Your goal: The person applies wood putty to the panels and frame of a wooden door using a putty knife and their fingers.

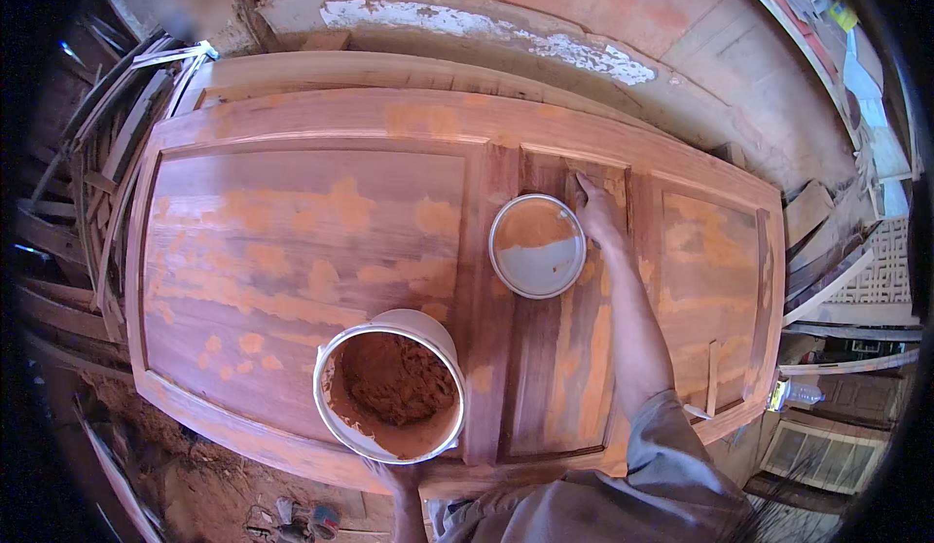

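Note:
A white bucket (pixel 324 415) with reddish-brown paste (pixel 399 380) inside is tilted towards me over the near edge of a brown panelled wooden door (pixel 321 173). My left hand (pixel 392 475) grips it at the near rim, its fingers partly hidden below. My right hand (pixel 595 210) is at the far end of the door's narrow middle panel (pixel 530 368), fingers closed; I cannot make out what they hold. Just left of that hand is a round pale lid (pixel 540 266), its far half smeared with orange paste. Orange patches of paste cover much of the door.
A thin wooden strip (pixel 712 378) and a small pale pointed piece (pixel 697 412) lie on the door's right part. Stacked boards (pixel 97 212) stand at the left, more planks (pixel 827 241) at the right. Behind the door is a flaking wall (pixel 584 52). A clear plastic bottle (pixel 804 393) is at right.

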Tool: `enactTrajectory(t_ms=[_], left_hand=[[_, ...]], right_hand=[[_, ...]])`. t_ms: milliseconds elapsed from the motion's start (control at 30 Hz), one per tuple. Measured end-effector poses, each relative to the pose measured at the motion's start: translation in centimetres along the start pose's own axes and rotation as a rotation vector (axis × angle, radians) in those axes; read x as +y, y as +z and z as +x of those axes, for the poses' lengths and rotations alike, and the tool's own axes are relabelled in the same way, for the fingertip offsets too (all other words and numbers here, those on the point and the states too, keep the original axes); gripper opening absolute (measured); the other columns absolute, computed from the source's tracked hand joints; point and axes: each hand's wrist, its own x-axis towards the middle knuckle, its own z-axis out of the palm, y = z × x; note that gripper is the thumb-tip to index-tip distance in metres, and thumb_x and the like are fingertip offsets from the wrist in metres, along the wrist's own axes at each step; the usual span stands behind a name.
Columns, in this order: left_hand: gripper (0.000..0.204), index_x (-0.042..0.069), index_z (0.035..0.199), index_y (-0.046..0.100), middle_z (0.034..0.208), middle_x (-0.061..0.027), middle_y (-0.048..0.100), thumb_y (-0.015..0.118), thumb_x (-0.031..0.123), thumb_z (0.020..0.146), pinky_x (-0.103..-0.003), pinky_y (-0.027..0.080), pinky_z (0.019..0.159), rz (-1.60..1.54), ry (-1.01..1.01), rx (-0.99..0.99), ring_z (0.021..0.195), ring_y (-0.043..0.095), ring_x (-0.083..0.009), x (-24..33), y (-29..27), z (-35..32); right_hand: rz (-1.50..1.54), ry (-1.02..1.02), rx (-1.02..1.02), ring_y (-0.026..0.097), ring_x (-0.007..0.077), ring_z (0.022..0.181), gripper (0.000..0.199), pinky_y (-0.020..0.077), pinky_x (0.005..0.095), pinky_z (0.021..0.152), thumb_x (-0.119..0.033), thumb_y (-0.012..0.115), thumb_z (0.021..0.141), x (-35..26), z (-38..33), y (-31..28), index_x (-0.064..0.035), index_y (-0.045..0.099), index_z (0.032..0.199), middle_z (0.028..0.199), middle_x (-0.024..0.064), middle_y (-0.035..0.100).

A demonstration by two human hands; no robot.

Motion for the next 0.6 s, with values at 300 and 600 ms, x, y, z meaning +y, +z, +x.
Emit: enactTrajectory(t_ms=[300,600], left_hand=[[0.100,0.008,0.149,0.027,0.149,-0.0250,0.034,0.071,0.059,0.075,-0.061,0.027,0.110,-0.095,-0.049,-0.003,0.136,0.033,-0.0476,4.0,-2.4,3.0],[0.087,0.002,0.149,0.027,0.153,-0.0240,0.029,0.062,0.050,0.086,-0.053,0.016,0.118,-0.087,-0.166,-0.180,0.142,0.025,-0.0404,-3.3,2.6,-2.2]], right_hand=[[-0.149,0.203,-0.203,0.065,0.0424,0.095,0.039,0.0519,0.0502,0.083,-0.012,0.047,0.091,-1.0,0.7,2.4,-0.0088,0.058,0.128,0.101,0.0269,0.066],[-0.107,0.227,-0.178,0.062,0.0425,0.106,0.038,0.0499,0.0494,0.091,-0.015,0.048,0.093,2.3,1.9,3.9,-0.0044,0.058,0.128,0.114,0.0263,0.064]])
